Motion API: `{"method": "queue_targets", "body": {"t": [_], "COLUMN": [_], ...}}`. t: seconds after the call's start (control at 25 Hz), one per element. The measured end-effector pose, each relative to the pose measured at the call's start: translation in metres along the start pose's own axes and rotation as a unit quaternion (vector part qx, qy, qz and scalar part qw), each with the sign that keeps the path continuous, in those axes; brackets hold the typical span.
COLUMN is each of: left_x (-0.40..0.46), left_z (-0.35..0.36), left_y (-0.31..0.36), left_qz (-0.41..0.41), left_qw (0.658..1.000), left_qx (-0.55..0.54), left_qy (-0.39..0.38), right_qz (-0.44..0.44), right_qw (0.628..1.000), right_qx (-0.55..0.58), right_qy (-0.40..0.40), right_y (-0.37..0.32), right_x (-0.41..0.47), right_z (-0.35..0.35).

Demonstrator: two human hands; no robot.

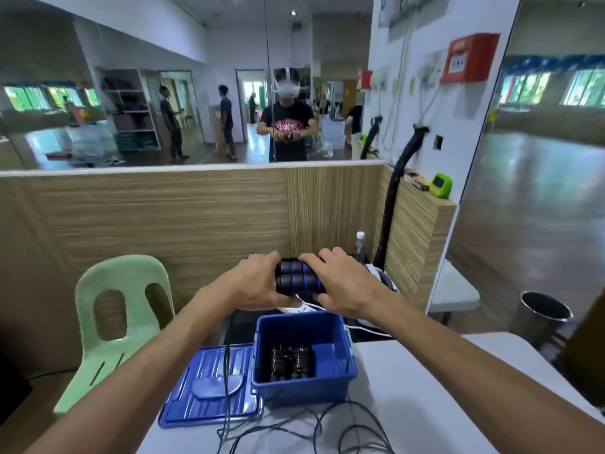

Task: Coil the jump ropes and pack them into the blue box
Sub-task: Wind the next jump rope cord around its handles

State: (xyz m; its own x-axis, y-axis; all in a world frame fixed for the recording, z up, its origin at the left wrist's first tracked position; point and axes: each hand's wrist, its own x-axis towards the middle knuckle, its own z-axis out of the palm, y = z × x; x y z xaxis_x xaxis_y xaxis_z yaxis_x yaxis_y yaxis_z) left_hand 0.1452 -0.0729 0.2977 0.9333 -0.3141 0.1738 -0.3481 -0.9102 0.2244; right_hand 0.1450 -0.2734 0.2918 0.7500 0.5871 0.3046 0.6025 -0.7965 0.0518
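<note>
Two black jump rope handles with blue rings (297, 276) lie side by side, held up in the air above and behind the blue box (304, 385). My left hand (258, 285) grips their left end and my right hand (340, 286) grips their right end. A thin black cord (226, 365) hangs from the handles down over the blue lid to a loose tangle of rope (304, 430) on the white table in front of the box. Inside the open box lies a dark coiled rope bundle (291, 360).
The blue lid (209, 388) lies flat left of the box on the white table (425, 404). A green plastic chair (121, 322) stands at the left. A wooden partition (163, 217) with a mirror is behind. A metal bin (541, 317) stands on the right.
</note>
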Motion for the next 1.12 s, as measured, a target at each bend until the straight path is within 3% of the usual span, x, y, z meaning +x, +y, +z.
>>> {"method": "queue_targets", "body": {"t": [0.24, 0.4, 0.52, 0.64, 0.76, 0.84, 0.96, 1.12], "left_x": [-0.001, -0.011, -0.03, -0.054, -0.056, -0.047, -0.034, -0.016], "left_z": [-0.012, -0.019, 0.005, 0.046, 0.068, 0.077, 0.084, 0.081], "left_y": [-0.008, -0.005, -0.011, -0.002, 0.02, 0.029, 0.044, 0.065], "left_qz": [-0.032, -0.01, -0.036, -0.108, -0.149, -0.169, -0.164, -0.175], "left_qw": [0.999, 0.989, 0.951, 0.872, 0.765, 0.714, 0.681, 0.672], "left_qx": [-0.008, -0.143, -0.237, -0.337, -0.549, -0.63, -0.689, -0.703], "left_qy": [0.011, 0.039, 0.197, 0.338, 0.304, 0.254, 0.187, 0.153], "right_qz": [-0.021, -0.007, 0.048, 0.099, 0.094, 0.086, 0.075, 0.064], "right_qw": [1.0, 1.0, 0.996, 0.99, 0.991, 0.99, 0.989, 0.99], "right_qx": [-0.012, 0.024, 0.078, 0.101, 0.09, 0.106, 0.124, 0.129], "right_qy": [0.014, -0.008, -0.022, -0.025, -0.039, -0.035, -0.026, -0.015], "right_y": [-0.004, 0.001, 0.019, 0.04, 0.042, 0.038, 0.032, 0.029], "right_x": [0.011, 0.015, 0.023, 0.031, 0.038, 0.04, 0.04, 0.04], "right_z": [-0.014, -0.02, -0.039, -0.06, -0.068, -0.067, -0.065, -0.061]}}
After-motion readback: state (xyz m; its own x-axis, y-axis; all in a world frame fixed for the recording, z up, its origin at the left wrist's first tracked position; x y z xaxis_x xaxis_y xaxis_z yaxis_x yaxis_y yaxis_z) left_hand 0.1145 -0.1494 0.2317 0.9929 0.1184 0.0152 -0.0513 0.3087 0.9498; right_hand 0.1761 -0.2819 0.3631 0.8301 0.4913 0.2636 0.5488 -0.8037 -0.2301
